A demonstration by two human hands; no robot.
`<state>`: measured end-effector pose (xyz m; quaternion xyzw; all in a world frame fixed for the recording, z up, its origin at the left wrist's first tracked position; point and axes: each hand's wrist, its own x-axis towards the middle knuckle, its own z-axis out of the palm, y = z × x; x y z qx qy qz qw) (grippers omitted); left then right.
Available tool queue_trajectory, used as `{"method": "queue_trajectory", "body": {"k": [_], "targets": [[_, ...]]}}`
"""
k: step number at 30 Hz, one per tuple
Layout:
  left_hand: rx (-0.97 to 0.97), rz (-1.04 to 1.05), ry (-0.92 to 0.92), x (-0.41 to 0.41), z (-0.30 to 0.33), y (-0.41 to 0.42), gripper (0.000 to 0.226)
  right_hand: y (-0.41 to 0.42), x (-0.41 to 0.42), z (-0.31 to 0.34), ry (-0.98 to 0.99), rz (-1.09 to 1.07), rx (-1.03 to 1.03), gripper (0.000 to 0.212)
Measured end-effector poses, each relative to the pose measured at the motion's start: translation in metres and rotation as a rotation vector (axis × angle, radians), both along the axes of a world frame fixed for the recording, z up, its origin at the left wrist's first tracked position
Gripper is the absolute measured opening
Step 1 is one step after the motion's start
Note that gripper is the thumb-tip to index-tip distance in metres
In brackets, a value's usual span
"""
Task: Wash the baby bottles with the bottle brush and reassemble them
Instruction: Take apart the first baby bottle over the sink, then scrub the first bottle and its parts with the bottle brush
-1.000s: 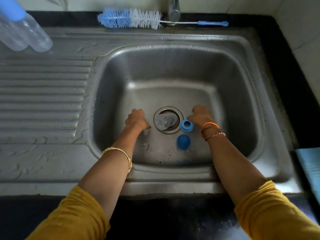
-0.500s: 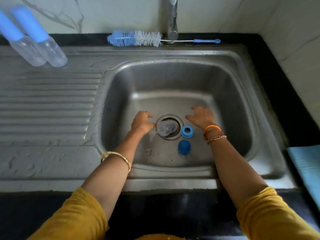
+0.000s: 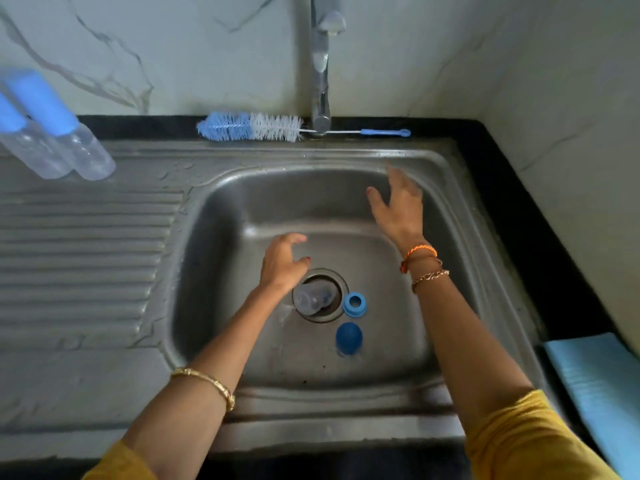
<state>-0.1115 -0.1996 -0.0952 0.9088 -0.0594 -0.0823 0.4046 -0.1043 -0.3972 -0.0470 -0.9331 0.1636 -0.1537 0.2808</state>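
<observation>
Both hands [image 3: 282,263] [image 3: 398,206] empty, fingers loose, above the sink [image 3: 242,202] drain; there, a clear bottle [image 3: 311,299], likely light and slippery: grip its body.

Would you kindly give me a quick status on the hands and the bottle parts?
Both hands open, empty. Bottle parts loose in sink. Brush untouched behind it, path unobstructed.
</observation>
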Motion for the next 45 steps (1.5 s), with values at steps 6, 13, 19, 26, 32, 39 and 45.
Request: {"method": "queue_trajectory", "body": {"k": [6, 13, 19, 26, 32, 39, 45], "targets": [[0.217, -0.187, 0.092, 0.005, -0.009, -0.016, 0.032, -0.021, 0.068, 0.008, -0.018, 0.016, -0.128, 0.049], [0.611, -0.273, 0.271, -0.012, -0.039, -0.016, 0.071, -0.036, 0.112, -0.001, 0.03, 0.032, -0.262, 0.051], [0.771, -0.354, 0.162, -0.019, -0.047, -0.021, 0.072, -0.041, 0.13, -0.006, -0.013, 0.134, -0.372, 0.043], [0.674, -0.301, 0.201, -0.017, -0.052, -0.019, 0.071, -0.042, 0.121, -0.008, -0.155, 0.068, -0.343, 0.028], [0.32, -0.112, 0.222, -0.013, -0.028, -0.013, 0.061, -0.038, 0.073, -0.007, -0.335, -0.034, -0.284, 0.03], [-0.625, 0.218, 0.42, -0.01, 0.026, 0.014, 0.017, -0.015, -0.008, -0.017, -0.383, -0.016, -0.165, 0.034], [-1.059, 0.536, 0.355, -0.007, 0.061, 0.057, 0.008, 0.016, -0.053, -0.011, -0.331, -0.128, 0.124, 0.025]]}}
